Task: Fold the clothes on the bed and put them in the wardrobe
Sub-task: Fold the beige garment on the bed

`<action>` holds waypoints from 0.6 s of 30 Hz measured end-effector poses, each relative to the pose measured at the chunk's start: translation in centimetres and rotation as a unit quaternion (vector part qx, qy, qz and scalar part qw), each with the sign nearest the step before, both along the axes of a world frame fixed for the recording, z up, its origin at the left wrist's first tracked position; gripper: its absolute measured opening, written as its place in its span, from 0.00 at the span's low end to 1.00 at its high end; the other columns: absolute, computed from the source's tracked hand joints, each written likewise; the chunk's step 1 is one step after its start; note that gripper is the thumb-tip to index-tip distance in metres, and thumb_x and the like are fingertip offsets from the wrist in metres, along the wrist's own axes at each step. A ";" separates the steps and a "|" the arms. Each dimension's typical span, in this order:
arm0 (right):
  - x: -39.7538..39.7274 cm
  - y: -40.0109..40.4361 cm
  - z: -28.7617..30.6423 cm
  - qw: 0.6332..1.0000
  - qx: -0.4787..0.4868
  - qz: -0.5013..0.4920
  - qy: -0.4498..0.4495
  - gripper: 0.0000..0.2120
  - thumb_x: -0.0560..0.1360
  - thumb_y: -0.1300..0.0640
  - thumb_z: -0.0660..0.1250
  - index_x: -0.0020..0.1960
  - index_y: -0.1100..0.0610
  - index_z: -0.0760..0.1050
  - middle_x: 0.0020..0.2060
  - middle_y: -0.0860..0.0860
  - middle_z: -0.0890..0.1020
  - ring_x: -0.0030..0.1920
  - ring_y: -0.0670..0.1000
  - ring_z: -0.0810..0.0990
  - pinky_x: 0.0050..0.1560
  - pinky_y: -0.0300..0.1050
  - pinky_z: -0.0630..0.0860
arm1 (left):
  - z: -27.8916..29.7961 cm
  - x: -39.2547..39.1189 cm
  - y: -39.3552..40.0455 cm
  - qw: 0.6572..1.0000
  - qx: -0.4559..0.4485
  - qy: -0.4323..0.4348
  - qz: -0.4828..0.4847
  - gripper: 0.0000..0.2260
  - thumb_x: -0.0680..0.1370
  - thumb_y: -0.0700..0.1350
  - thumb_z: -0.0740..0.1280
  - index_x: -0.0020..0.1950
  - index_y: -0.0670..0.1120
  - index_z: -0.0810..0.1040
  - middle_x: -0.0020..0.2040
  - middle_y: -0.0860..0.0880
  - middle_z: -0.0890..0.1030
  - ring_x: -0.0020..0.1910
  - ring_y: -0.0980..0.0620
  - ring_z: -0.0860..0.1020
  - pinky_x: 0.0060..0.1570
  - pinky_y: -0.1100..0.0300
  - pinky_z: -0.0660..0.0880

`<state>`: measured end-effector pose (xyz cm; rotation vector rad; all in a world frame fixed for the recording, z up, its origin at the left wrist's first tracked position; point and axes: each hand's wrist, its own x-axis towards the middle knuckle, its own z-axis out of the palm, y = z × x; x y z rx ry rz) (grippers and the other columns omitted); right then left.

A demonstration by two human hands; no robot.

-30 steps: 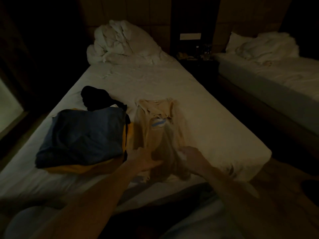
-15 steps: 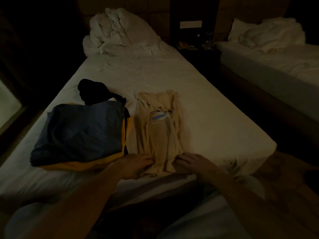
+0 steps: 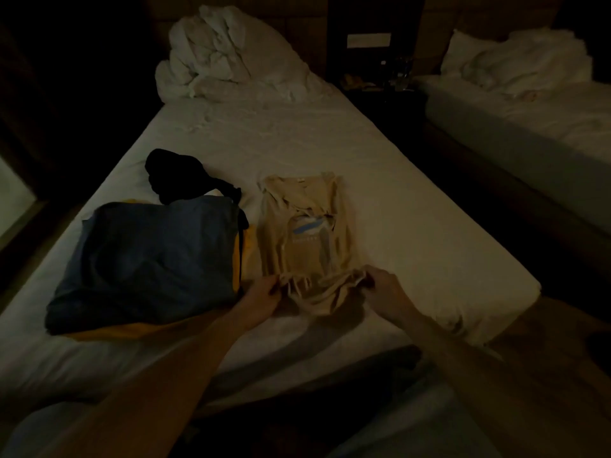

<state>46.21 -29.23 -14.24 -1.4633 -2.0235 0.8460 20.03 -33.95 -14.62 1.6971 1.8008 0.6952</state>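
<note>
Your left hand [image 3: 263,297] and right hand [image 3: 380,287] each have a pinching grip on the near hem of the tan shirt [image 3: 304,239], one at each corner, and the hem is lifted and bunched. The shirt is soft, thin cloth, folded into a long strip on the white bed [image 3: 413,226]. It has a pale blue stripe and small writing on the chest, too dim to read. Just left of the shirt lies a folded dark blue cloth [image 3: 148,259] on top of a yellow cloth [image 3: 246,246]. A black bundle [image 3: 178,175] sits behind them.
</note>
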 end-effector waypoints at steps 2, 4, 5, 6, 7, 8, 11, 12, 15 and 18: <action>-0.4 1.8 1.9 0.995 -0.002 -0.057 0.085 0.01 0.75 0.62 0.68 0.46 0.57 0.78 0.41 0.52 0.82 0.44 0.54 0.81 0.43 0.45 0.77 | 1.1 0.0 1.5 0.994 0.044 -0.077 0.068 0.08 0.80 0.35 0.62 0.55 0.38 0.78 0.48 0.43 0.80 0.48 0.51 0.78 0.49 0.55 0.74; -1.2 4.1 3.8 0.987 0.013 -0.093 0.129 0.07 0.75 0.57 0.70 0.47 0.61 0.80 0.41 0.56 0.83 0.43 0.57 0.82 0.43 0.54 0.77 | 2.8 0.1 3.4 0.977 0.074 -0.147 0.135 0.08 0.81 0.41 0.62 0.50 0.37 0.77 0.42 0.43 0.77 0.41 0.51 0.76 0.43 0.55 0.71; -1.7 5.3 4.8 0.983 0.020 -0.105 0.147 0.08 0.76 0.55 0.70 0.47 0.61 0.80 0.41 0.57 0.83 0.44 0.57 0.82 0.43 0.56 0.77 | 3.8 0.0 4.5 0.966 0.080 -0.189 0.159 0.09 0.81 0.45 0.63 0.50 0.39 0.77 0.43 0.44 0.77 0.42 0.51 0.75 0.43 0.55 0.71; -2.3 6.5 5.8 0.979 0.026 -0.113 0.168 0.09 0.76 0.54 0.69 0.47 0.60 0.80 0.41 0.57 0.83 0.44 0.56 0.82 0.43 0.56 0.77 | 4.9 -0.1 5.7 0.953 0.077 -0.237 0.172 0.10 0.81 0.48 0.63 0.52 0.41 0.77 0.46 0.46 0.78 0.45 0.51 0.76 0.46 0.55 0.73; -2.9 7.8 6.9 0.976 0.032 -0.117 0.181 0.08 0.76 0.55 0.69 0.47 0.60 0.80 0.42 0.57 0.83 0.45 0.56 0.82 0.43 0.56 0.76 | 6.1 -0.2 6.8 0.941 0.071 -0.283 0.172 0.10 0.80 0.51 0.64 0.54 0.44 0.77 0.49 0.48 0.79 0.48 0.52 0.78 0.49 0.56 0.75; -3.6 9.1 8.0 0.974 0.037 -0.121 0.190 0.09 0.77 0.55 0.68 0.47 0.61 0.80 0.42 0.58 0.83 0.45 0.56 0.81 0.43 0.56 0.76 | 7.2 -0.5 8.1 0.933 0.067 -0.314 0.161 0.10 0.80 0.52 0.65 0.55 0.46 0.77 0.51 0.50 0.80 0.50 0.52 0.79 0.51 0.56 0.77; -5.5 14.2 10.2 0.973 0.026 -0.134 0.188 0.12 0.77 0.53 0.66 0.43 0.62 0.79 0.39 0.57 0.81 0.42 0.56 0.80 0.40 0.53 0.73 | 9.5 -2.4 12.4 0.947 0.085 -0.289 0.107 0.10 0.80 0.48 0.65 0.57 0.44 0.78 0.52 0.47 0.81 0.51 0.52 0.80 0.52 0.57 0.79; -6.0 16.2 10.6 0.973 0.019 -0.141 0.179 0.14 0.77 0.51 0.66 0.39 0.61 0.76 0.35 0.55 0.79 0.40 0.56 0.78 0.37 0.51 0.70 | 10.1 -3.1 13.9 0.949 0.080 -0.284 0.111 0.10 0.80 0.48 0.65 0.56 0.43 0.79 0.52 0.47 0.81 0.51 0.53 0.80 0.51 0.58 0.78; -7.9 22.4 10.8 0.974 0.000 -0.170 0.148 0.21 0.79 0.47 0.64 0.31 0.58 0.68 0.29 0.53 0.72 0.38 0.56 0.74 0.36 0.47 0.64 | 10.5 -5.3 19.2 0.925 0.061 -0.341 0.156 0.07 0.81 0.46 0.64 0.47 0.47 0.80 0.47 0.48 0.80 0.48 0.50 0.79 0.53 0.53 0.76; -9.9 28.8 9.1 0.982 -0.026 -0.165 0.086 0.22 0.81 0.46 0.60 0.33 0.57 0.68 0.34 0.54 0.74 0.45 0.59 0.77 0.41 0.46 0.65 | 9.3 -7.1 25.2 0.909 0.044 -0.373 0.177 0.05 0.80 0.43 0.65 0.48 0.46 0.80 0.45 0.50 0.81 0.45 0.51 0.80 0.49 0.58 0.78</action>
